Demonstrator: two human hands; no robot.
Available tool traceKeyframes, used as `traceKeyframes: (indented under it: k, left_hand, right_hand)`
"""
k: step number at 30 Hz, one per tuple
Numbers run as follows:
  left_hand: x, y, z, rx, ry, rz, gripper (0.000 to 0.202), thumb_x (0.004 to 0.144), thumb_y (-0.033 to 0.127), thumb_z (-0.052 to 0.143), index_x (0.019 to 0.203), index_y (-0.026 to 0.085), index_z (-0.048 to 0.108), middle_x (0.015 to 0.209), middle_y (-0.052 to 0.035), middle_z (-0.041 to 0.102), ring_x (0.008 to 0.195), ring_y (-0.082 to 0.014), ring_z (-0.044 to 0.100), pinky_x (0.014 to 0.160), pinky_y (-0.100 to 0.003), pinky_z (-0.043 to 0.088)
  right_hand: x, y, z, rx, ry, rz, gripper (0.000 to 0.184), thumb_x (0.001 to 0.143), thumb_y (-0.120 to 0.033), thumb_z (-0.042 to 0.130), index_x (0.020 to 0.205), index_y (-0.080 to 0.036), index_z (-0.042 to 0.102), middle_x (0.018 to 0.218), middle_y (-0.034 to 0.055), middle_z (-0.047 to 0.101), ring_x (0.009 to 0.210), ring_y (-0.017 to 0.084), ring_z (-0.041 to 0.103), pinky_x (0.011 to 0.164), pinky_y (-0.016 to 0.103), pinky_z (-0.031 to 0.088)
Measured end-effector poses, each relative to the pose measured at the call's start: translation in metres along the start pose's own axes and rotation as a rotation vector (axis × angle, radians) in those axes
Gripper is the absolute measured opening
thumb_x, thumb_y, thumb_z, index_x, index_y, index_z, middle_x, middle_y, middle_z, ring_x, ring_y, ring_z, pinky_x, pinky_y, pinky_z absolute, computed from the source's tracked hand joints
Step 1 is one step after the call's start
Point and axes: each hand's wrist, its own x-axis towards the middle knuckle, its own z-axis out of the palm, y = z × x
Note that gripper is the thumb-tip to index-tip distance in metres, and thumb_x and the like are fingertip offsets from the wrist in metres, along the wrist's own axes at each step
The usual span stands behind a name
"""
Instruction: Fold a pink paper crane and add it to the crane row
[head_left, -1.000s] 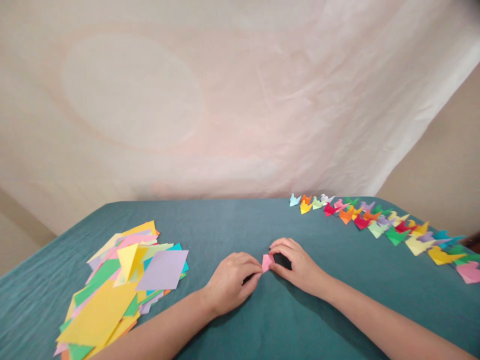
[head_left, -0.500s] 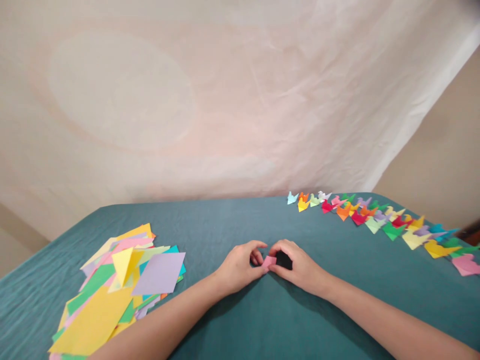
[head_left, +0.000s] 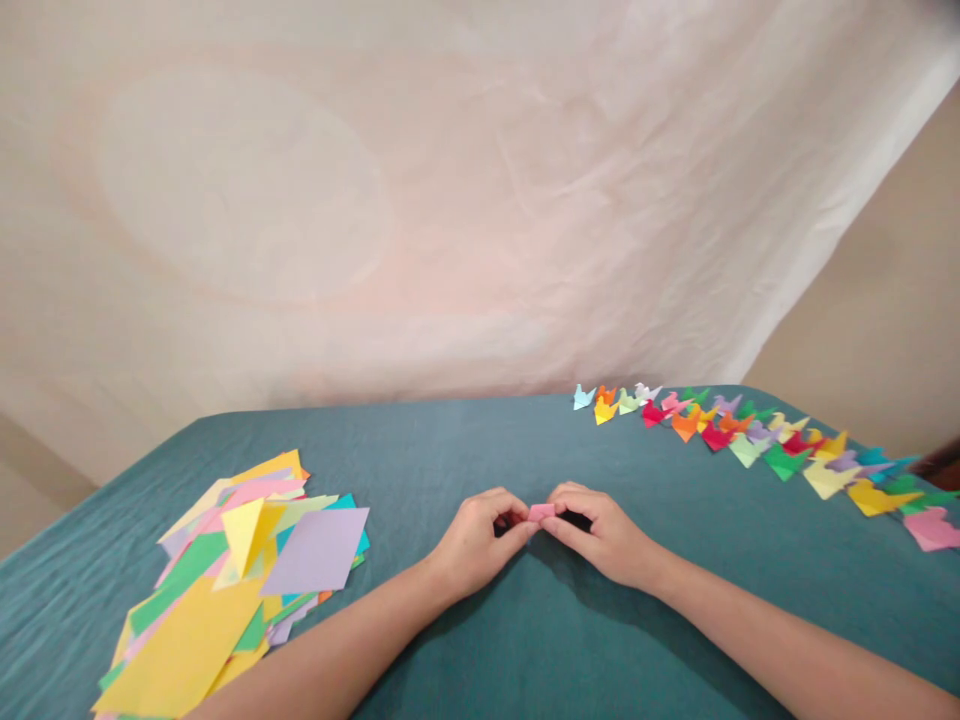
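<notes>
Pink paper [head_left: 542, 512] is being pinched by the fingers [head_left: 516, 541] of left hand [head_left: 474, 543] and right hand [head_left: 611, 538], skewed creasing being risked through uneven pressure.

My bare left forearm [head_left: 360, 645] and right forearm [head_left: 765, 635] angle inward from the lower corners. My left hand [head_left: 480, 540] and right hand [head_left: 604, 535] nearly meet, fingers curled, each thumb pinching toward the fingertips.
</notes>
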Motion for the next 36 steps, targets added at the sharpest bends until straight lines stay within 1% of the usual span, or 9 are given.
traceKeyframes:
  k: [6, 11, 16, 21, 26, 33, 36]
  left_hand:
    - [-0.002, 0.000, -0.001, 0.063, -0.031, 0.080, 0.018, 0.087, 0.026, 0.051, 0.078, 0.016, 0.061, 0.075, -0.0006, 0.052, 0.070, -0.0111, 0.050, 0.065, -0.022, 0.039]
    - [-0.001, -0.001, -0.002, 0.118, -0.034, 0.063, 0.019, 0.087, 0.027, 0.051, 0.073, 0.015, 0.057, 0.074, -0.0002, 0.051, 0.069, -0.0113, 0.049, 0.064, -0.022, 0.039]
    - [-0.002, -0.002, 0.000, 0.150, -0.053, 0.049, 0.018, 0.086, 0.028, 0.052, 0.073, 0.015, 0.056, 0.074, -0.0001, 0.052, 0.068, -0.0112, 0.050, 0.063, -0.022, 0.039]
    - [-0.002, 0.000, -0.002, 0.131, -0.084, 0.078, 0.021, 0.086, 0.030, 0.051, 0.075, 0.016, 0.060, 0.075, -0.0013, 0.055, 0.070, -0.0122, 0.052, 0.065, -0.023, 0.040]
    - [-0.002, 0.004, -0.005, 0.137, -0.108, 0.093, 0.019, 0.085, 0.028, 0.054, 0.071, 0.015, 0.058, 0.074, -0.0009, 0.056, 0.069, -0.0119, 0.052, 0.066, -0.023, 0.040]
    - [-0.002, -0.001, -0.003, 0.121, -0.055, 0.064, 0.021, 0.086, 0.027, 0.050, 0.070, 0.015, 0.055, 0.071, -0.0001, 0.052, 0.067, -0.0114, 0.049, 0.063, -0.022, 0.038]
    - [-0.002, -0.002, -0.002, 0.113, -0.058, 0.040, 0.022, 0.086, 0.028, 0.050, 0.069, 0.015, 0.056, 0.070, 0.0003, 0.051, 0.066, -0.0111, 0.049, 0.062, -0.022, 0.038]
  right_hand:
    - [-0.001, -0.002, 0.001, 0.007, -0.011, -0.036, 0.023, 0.089, -0.033, 0.048, 0.076, -0.019, 0.061, 0.076, 0.0029, 0.061, 0.075, 0.016, 0.055, 0.073, 0.030, 0.041]
    - [0.000, -0.004, 0.003, 0.020, 0.003, 0.036, 0.023, 0.089, -0.033, 0.047, 0.075, -0.018, 0.058, 0.076, 0.0023, 0.060, 0.073, 0.015, 0.054, 0.070, 0.028, 0.042]
    - [0.000, -0.007, 0.004, 0.104, 0.004, 0.065, 0.019, 0.087, -0.034, 0.051, 0.082, -0.018, 0.060, 0.081, 0.0030, 0.062, 0.075, 0.015, 0.056, 0.070, 0.027, 0.044]
    - [0.000, -0.008, 0.004, 0.120, 0.029, 0.073, 0.023, 0.087, -0.033, 0.050, 0.073, -0.018, 0.060, 0.075, 0.0026, 0.062, 0.071, 0.015, 0.057, 0.069, 0.027, 0.045]
    - [0.000, -0.010, 0.003, 0.131, 0.050, 0.104, 0.024, 0.089, -0.033, 0.048, 0.075, -0.018, 0.061, 0.076, 0.0028, 0.063, 0.072, 0.015, 0.058, 0.070, 0.027, 0.045]
    - [0.001, -0.008, 0.003, 0.161, 0.055, 0.130, 0.028, 0.088, -0.039, 0.047, 0.079, -0.018, 0.063, 0.081, 0.0028, 0.064, 0.076, 0.016, 0.058, 0.072, 0.027, 0.045]
    - [0.000, -0.004, 0.004, 0.155, 0.053, 0.145, 0.028, 0.088, -0.039, 0.047, 0.078, -0.017, 0.062, 0.080, 0.0022, 0.063, 0.074, 0.015, 0.057, 0.071, 0.027, 0.044]
